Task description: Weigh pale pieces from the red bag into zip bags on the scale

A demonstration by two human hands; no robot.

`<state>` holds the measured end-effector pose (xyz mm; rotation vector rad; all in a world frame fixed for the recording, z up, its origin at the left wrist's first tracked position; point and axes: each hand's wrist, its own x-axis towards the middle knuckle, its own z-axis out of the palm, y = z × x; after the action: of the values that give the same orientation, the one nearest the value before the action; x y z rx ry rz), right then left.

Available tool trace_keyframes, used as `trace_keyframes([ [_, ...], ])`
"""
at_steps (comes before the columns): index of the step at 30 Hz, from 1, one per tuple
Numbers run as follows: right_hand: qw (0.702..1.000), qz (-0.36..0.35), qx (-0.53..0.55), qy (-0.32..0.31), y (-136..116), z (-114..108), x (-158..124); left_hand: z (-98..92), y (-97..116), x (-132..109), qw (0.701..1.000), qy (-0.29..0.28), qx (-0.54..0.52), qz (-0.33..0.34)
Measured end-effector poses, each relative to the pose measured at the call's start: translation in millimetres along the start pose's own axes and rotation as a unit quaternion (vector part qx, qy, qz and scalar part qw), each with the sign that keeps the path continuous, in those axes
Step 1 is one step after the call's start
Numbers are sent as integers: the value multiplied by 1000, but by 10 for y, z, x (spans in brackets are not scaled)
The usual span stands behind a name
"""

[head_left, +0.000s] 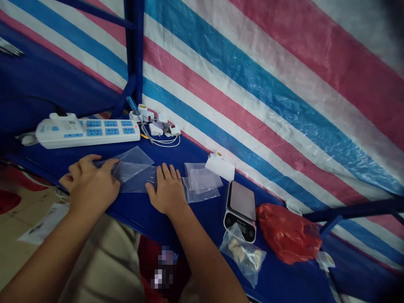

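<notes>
On the blue tabletop, my left hand has its fingers curled at the edge of a clear plastic bag, with thumb and forefinger on the film. A second clear bag lies under it, reaching toward my right hand. That right hand rests flat, fingers stretched out, touching the bag's right end. Just beyond its fingers lie more flat clear bags. Further right stands a digital kitchen scale. A clear bag of pale, beige pieces leans against the scale's front.
A white power strip stretches along the back left. Beside it sit tangled white chargers and cables. A white card lies near the striped tarpaulin wall. A red plastic bag sits right of the scale.
</notes>
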<state>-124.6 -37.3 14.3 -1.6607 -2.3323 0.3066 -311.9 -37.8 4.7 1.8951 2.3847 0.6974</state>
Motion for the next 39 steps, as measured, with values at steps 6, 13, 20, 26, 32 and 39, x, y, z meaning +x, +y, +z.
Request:
trace_keyframes([
  [6, 1000, -3, 0, 2, -6, 24, 55, 3, -10, 1, 1000, 5, -8, 2],
  [13, 1000, 26, 5, 4, -23, 34, 117, 30, -25, 0, 1000, 7, -24, 2],
  [20, 999, 37, 11, -15, 26, 27, 130, 51, -48, -3, 999, 19, -49, 0],
  [26, 1000, 9, 13, -22, 66, 14, 110, 40, -25, 1, 999, 15, -46, -2],
  [32, 998, 41, 40, 3, 1, -38, 68, 4, 6, -4, 998, 14, -55, 4],
  [39, 973, 88, 189, 101, 48, -539, -698, -13, 110, 137, 995, -46, -78, 43],
])
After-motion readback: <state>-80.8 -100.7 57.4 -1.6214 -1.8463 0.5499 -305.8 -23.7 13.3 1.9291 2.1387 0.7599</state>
